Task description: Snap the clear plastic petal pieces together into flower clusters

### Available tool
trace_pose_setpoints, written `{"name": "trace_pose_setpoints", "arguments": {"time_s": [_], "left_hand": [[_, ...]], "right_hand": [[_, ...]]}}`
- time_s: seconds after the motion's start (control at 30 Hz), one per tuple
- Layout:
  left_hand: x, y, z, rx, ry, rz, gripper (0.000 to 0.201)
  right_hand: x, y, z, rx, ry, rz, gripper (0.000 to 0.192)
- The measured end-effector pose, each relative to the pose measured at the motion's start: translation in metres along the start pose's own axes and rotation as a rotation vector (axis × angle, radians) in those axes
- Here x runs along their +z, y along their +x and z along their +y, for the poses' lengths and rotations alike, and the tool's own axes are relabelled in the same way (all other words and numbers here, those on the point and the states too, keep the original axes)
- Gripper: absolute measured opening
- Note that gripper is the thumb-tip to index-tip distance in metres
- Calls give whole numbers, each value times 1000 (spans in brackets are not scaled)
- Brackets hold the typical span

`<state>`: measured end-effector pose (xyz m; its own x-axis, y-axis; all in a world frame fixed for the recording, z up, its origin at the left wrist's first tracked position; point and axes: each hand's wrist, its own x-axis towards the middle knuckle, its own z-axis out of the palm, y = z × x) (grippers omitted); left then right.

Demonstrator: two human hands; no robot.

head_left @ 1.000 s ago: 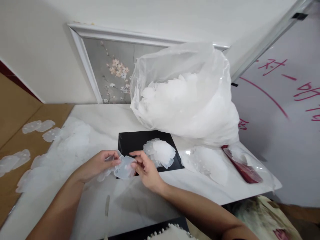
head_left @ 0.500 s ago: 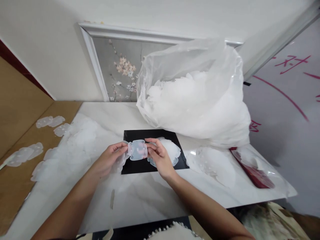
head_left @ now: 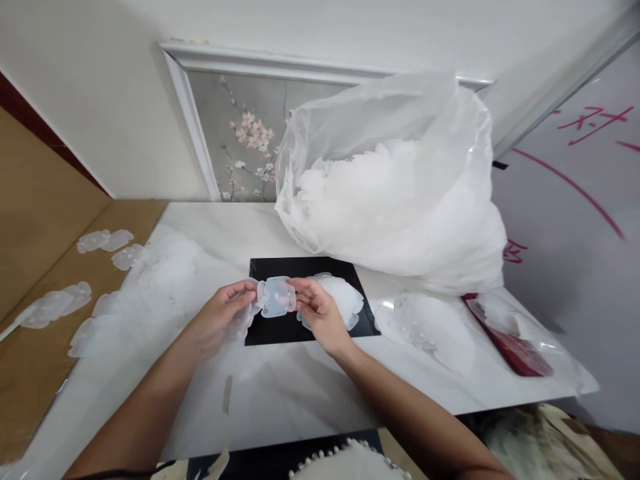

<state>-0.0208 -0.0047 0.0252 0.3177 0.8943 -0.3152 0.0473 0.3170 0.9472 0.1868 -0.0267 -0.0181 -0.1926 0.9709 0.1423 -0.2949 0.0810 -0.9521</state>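
Left hand (head_left: 220,317) & right hand (head_left: 317,312) fingers pinch opposite edges of clear card (head_left: 277,297), held above black mat (head_left: 305,330) on desk (head_left: 300,393). Best w/ light edge grip, card flat, no creasing.

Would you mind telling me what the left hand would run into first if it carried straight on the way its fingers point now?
The left hand points right, gripping the translucent plastic piece. Going on, it would most likely meet the right hand holding that piece's other edge, above the black mat. Depth is hard to judge.
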Motion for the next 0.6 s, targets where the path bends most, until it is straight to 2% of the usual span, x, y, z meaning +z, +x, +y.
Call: {"name": "trace_pose_setpoints", "arguments": {"time_s": [0.13, 0.23, 0.3, 0.4, 0.5, 0.6], "left_hand": [[1, -1, 2, -9, 12, -13, 28], [2, -3, 4, -4, 40, -18, 28], [2, -4, 4, -6, 56, -42, 28], [0, -4, 2, -18, 22, -73, 36], [-2, -3, 0, -28, -61, -46, 56], [-4, 0, 0, -36, -145, -9, 68]], "right_hand": [[0, -2, -4, 42, -81, 9, 28], [1, -2, -11, -23, -282, 101, 11], [2, -1, -14, -76, -329, 167, 19], [2, 1, -14, 32, -54, 172, 32], [1, 4, -13, 182, 273, 136, 31], [-1, 5, -14, 239, 412, 113, 31]]}}
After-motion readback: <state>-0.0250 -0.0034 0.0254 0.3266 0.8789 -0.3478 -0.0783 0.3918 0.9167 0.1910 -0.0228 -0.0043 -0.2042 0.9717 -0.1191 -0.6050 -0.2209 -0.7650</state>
